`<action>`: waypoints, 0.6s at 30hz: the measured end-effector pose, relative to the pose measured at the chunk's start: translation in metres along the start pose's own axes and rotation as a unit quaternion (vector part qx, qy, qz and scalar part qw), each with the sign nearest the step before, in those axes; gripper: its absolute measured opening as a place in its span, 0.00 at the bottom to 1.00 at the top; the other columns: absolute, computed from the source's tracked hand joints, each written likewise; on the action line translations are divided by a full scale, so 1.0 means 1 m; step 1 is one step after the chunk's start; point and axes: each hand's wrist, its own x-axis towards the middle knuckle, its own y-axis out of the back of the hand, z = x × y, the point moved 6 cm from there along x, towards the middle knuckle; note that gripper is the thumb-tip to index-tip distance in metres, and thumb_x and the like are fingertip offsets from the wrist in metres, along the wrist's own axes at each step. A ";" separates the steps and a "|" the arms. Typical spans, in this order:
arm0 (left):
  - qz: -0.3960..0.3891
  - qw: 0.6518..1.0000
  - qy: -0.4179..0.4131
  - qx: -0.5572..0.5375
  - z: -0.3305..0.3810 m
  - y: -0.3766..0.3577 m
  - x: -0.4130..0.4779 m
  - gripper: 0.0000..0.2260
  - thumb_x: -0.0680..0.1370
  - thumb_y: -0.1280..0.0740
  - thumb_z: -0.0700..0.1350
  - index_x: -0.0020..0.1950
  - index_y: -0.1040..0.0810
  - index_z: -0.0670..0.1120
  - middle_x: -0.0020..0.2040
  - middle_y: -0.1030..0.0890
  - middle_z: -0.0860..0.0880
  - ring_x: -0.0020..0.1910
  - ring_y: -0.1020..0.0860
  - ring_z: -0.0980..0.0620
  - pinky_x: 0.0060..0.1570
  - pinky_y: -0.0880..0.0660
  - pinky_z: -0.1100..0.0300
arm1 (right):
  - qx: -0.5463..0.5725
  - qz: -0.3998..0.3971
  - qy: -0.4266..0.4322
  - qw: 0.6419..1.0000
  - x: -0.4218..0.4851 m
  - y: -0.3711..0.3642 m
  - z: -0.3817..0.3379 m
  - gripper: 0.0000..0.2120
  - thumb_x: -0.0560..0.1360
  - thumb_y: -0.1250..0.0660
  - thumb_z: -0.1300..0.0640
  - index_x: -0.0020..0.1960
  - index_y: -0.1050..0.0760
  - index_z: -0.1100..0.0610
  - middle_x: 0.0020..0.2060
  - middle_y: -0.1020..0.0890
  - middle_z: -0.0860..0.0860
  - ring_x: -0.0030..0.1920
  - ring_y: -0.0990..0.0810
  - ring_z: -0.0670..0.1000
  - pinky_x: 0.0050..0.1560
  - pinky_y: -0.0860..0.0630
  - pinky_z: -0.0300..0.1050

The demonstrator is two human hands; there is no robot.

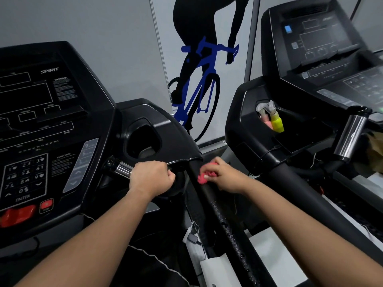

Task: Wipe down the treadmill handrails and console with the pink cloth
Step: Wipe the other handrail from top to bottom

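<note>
1. We see the pink cloth [204,176] bunched in the right hand [222,176]. The fingers curl round it and press it onto the upper end of the black handrail [222,212], just below the edge of the console's side wing.
2. Lower down the same handrail, beads of liquid sit on the surface.
3. The left hand [152,180] is closed in a fist round the short grip bar [122,169], whose chrome section sticks out to the left of the knuckles.
4. A cup holder [143,139] is sunk into the wing just above both hands.
5. The console [47,112] fills the left of our view, with a dark display, a number keypad, a red stop button [46,205] and a red safety key [16,216] at its lower edge.
6. On the neighbouring treadmill [310,59] to the right, a yellow spray bottle [277,123] and a pink spray bottle [267,122] stand side by side in its console pocket.
7. Between the two machines, the wall carries a cyclist graphic [199,79].
</note>
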 end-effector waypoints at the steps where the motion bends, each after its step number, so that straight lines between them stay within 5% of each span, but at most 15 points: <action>1: 0.000 1.000 -0.001 0.000 0.000 0.000 0.000 0.14 0.77 0.44 0.53 0.36 0.30 0.47 0.34 0.23 0.51 0.37 0.22 0.46 0.36 0.34 0.58 | 0.000 0.021 -0.013 1.000 0.012 0.000 -0.001 0.08 0.78 0.35 0.53 0.56 0.22 0.48 0.49 0.34 0.51 0.52 0.30 0.49 0.58 0.33 0.39; 6: 0.003 1.000 0.002 0.000 -0.001 0.000 0.000 0.15 0.77 0.43 0.54 0.39 0.25 0.46 0.37 0.21 0.50 0.40 0.21 0.45 0.37 0.35 0.58 | -0.049 0.076 -0.003 0.996 0.015 -0.016 -0.015 0.11 0.78 0.37 0.52 0.59 0.24 0.44 0.53 0.35 0.50 0.55 0.30 0.58 0.62 0.32 0.46; 9: 0.004 1.000 0.000 0.001 0.000 0.000 0.001 0.15 0.77 0.43 0.54 0.39 0.24 0.46 0.37 0.21 0.49 0.39 0.21 0.46 0.37 0.36 0.58 | -0.093 0.040 0.034 0.994 -0.018 -0.023 -0.017 0.11 0.78 0.37 0.52 0.58 0.25 0.41 0.58 0.34 0.50 0.56 0.33 0.55 0.62 0.35 0.46; 15: 0.010 1.000 0.001 -0.006 0.000 -0.001 0.000 0.14 0.77 0.43 0.53 0.38 0.26 0.47 0.38 0.20 0.49 0.40 0.21 0.45 0.38 0.36 0.58 | 0.071 -0.056 0.002 0.996 -0.046 -0.008 0.003 0.08 0.78 0.35 0.58 0.55 0.23 0.50 0.52 0.34 0.51 0.54 0.31 0.46 0.55 0.40 0.21; 18: 0.005 1.000 0.004 -0.001 0.000 -0.002 0.001 0.14 0.77 0.43 0.52 0.40 0.24 0.46 0.39 0.19 0.49 0.41 0.21 0.45 0.38 0.35 0.58 | 0.101 -0.029 -0.035 0.994 -0.022 -0.003 0.012 0.07 0.78 0.36 0.57 0.54 0.25 0.46 0.52 0.33 0.51 0.54 0.30 0.46 0.51 0.34 0.25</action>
